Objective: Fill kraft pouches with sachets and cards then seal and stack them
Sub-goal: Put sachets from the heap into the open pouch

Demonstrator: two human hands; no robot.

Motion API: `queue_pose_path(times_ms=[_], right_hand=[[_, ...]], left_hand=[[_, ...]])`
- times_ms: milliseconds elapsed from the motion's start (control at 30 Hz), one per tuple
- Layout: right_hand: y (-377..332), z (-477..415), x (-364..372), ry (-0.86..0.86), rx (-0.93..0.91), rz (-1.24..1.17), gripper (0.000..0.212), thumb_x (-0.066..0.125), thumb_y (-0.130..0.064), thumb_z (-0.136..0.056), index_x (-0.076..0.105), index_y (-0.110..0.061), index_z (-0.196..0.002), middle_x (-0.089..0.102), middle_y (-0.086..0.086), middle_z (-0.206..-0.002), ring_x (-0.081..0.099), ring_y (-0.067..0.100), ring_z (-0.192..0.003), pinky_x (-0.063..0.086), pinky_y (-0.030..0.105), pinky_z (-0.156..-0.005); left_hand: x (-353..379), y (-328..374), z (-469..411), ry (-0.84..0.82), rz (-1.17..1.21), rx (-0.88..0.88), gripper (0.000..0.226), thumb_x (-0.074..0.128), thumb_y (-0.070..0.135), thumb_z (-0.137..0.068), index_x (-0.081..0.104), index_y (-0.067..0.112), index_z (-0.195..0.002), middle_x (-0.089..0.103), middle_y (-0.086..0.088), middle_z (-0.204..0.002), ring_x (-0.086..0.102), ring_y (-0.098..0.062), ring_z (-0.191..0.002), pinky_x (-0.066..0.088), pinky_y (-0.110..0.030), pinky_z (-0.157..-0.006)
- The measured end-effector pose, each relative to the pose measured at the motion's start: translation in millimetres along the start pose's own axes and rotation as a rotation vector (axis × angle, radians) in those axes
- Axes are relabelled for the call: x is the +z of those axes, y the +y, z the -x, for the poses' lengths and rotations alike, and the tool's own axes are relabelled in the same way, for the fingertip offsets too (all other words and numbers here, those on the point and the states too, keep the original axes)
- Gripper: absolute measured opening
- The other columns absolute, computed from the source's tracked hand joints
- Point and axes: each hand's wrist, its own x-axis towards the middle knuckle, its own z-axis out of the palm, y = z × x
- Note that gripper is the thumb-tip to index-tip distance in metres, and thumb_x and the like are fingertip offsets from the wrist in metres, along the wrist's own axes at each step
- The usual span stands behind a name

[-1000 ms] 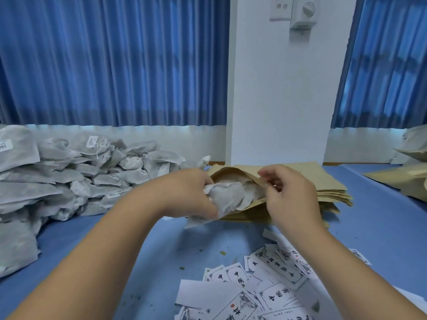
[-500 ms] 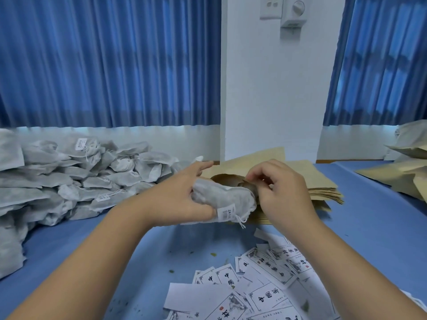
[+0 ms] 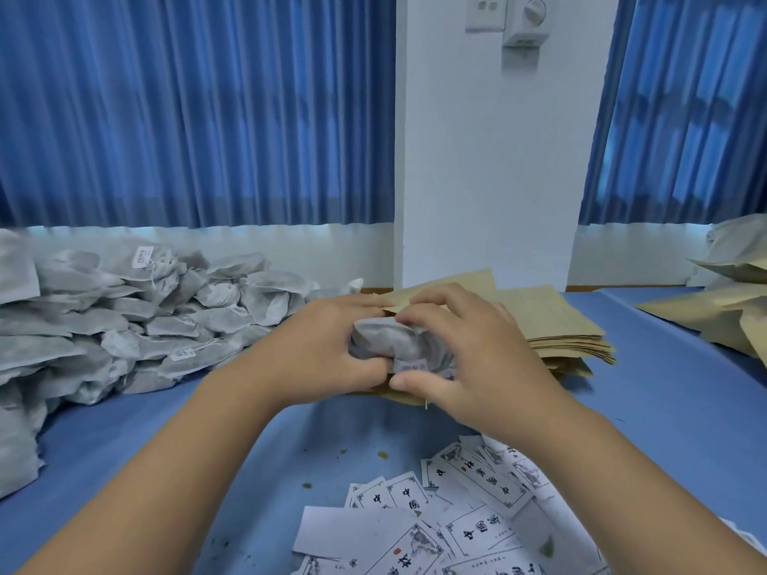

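A grey sachet (image 3: 394, 342) is held by both hands at the mouth of the top kraft pouch (image 3: 450, 284), which lies on the stack of empty pouches (image 3: 568, 338) at the middle of the desk (image 3: 664, 412). The left hand (image 3: 328, 350) is curled round the sachet's left end. The right hand (image 3: 469, 354) is arched over its right end, fingers on top and thumb beneath. Whether the pouch lip is also caught by that hand cannot be told.

The two-handed hold is judged to serve a purpose: the soft sachet is bunched narrow so that it can be fed into the opening. The sachet is mostly outside the pouch, so the filling step is judged incomplete.

The heap of sachets (image 3: 124, 325) is kept to the left, and the cards (image 3: 456, 524) are spread loose at the near edge (within easy reach, it is supposed). Bulging pouches (image 3: 726, 309), presumably filled, are piled at the far right.
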Motion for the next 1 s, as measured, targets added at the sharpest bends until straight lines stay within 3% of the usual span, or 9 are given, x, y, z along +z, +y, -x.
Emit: queue_pose_path(times_ms=[100, 200, 367, 533, 600, 700, 867, 933, 1000], right_hand=[[2.2, -1.1, -3.4, 0.054, 0.048, 0.016, 0.031, 0.076, -0.036, -0.074, 0.066, -0.026, -0.102, 0.046, -0.016, -0.102, 0.052, 0.012, -0.095, 0.035, 0.032, -0.085], [5.6, -2.3, -8.8, 0.015, 0.06, 0.027, 0.025, 0.076, -0.025, -0.076, 0.067, -0.02, -0.099, 0.05, -0.008, -0.102, 0.054, 0.02, -0.087, 0.041, 0.034, -0.079], [9.4, -5.5, -17.3, -0.052, 0.093, -0.008, 0.016, 0.07, -0.024, -0.082, 0.064, -0.017, -0.096, 0.04, -0.01, -0.102, 0.053, 0.018, -0.083, 0.046, 0.037, -0.074], [15.6, -4.0, -17.0, -0.07, 0.126, -0.011, 0.013, 0.067, -0.02, -0.085, 0.061, -0.01, -0.09, 0.039, -0.011, -0.101, 0.054, 0.021, -0.08, 0.046, 0.041, -0.075], [14.8, -3.8, -17.6, -0.083, 0.116, -0.038, 0.012, 0.068, -0.02, -0.085, 0.063, -0.012, -0.092, 0.04, -0.013, -0.102, 0.055, 0.02, -0.082, 0.046, 0.041, -0.077], [10.9, -3.5, -16.0, -0.134, 0.068, -0.012, 0.015, 0.071, -0.025, -0.082, 0.066, -0.017, -0.094, 0.039, -0.015, -0.105, 0.055, 0.017, -0.086, 0.046, 0.037, -0.078], [5.5, -3.5, -10.7, -0.181, 0.12, 0.035, 0.02, 0.074, -0.038, -0.077, 0.069, -0.031, -0.095, 0.038, -0.013, -0.125, 0.044, 0.012, -0.114, 0.04, 0.038, -0.095], [5.1, -3.6, -9.6, -0.08, 0.149, 0.023, 0.028, 0.077, -0.034, -0.073, 0.064, -0.029, -0.097, 0.037, -0.011, -0.12, 0.048, 0.015, -0.108, 0.044, 0.039, -0.09], [4.1, -3.5, -9.5, 0.027, 0.161, 0.005, 0.041, 0.078, -0.031, -0.071, 0.052, -0.026, -0.102, 0.032, -0.011, -0.112, 0.053, 0.016, -0.094, 0.049, 0.037, -0.078]], left_hand=[[-0.5, 6.0, -2.0, -0.011, -0.023, 0.051, 0.034, 0.076, 0.026, -0.075, 0.069, 0.021, -0.108, 0.063, 0.011, -0.115, 0.057, -0.005, -0.109, 0.045, -0.03, -0.09], [0.2, 5.4, -3.6, -0.069, -0.034, 0.094, 0.045, 0.074, 0.013, -0.075, 0.063, 0.025, -0.117, 0.059, 0.014, -0.121, 0.053, -0.004, -0.115, 0.043, -0.027, -0.095], [19.6, -3.3, -2.9, 0.137, -0.017, -0.043, 0.056, 0.046, 0.015, -0.069, 0.046, 0.038, -0.121, 0.051, 0.014, -0.12, 0.05, -0.006, -0.113, 0.046, -0.031, -0.087], [37.4, -15.9, 0.5, 0.211, 0.215, -0.203, 0.066, 0.058, 0.022, -0.077, 0.033, 0.052, -0.13, 0.045, 0.019, -0.127, 0.053, 0.0, -0.109, 0.048, -0.03, -0.091], [38.0, -21.1, -1.1, 0.22, 0.101, -0.236, 0.051, 0.059, 0.017, -0.087, 0.047, 0.037, -0.132, 0.053, 0.013, -0.125, 0.055, -0.007, -0.108, 0.045, -0.028, -0.093], [39.6, -14.8, -2.4, 0.268, -0.003, -0.186, 0.025, 0.05, 0.011, -0.095, 0.071, 0.018, -0.107, 0.069, 0.005, -0.097, 0.059, -0.016, -0.093, 0.043, -0.026, -0.083], [39.9, -1.4, -3.4, 0.351, 0.053, -0.174, 0.024, 0.049, 0.011, -0.097, 0.073, 0.012, -0.101, 0.07, 0.005, -0.093, 0.061, -0.016, -0.093, 0.044, -0.025, -0.082], [39.9, 4.3, -4.6, 0.413, 0.121, -0.18, 0.027, 0.05, 0.011, -0.097, 0.072, 0.015, -0.112, 0.07, 0.007, -0.105, 0.059, -0.006, -0.099, 0.043, -0.018, -0.088], [39.4, 8.8, -6.3, 0.485, 0.236, -0.219, 0.026, 0.051, 0.011, -0.097, 0.073, 0.016, -0.108, 0.07, 0.01, -0.097, 0.058, -0.005, -0.092, 0.044, -0.018, -0.084]])
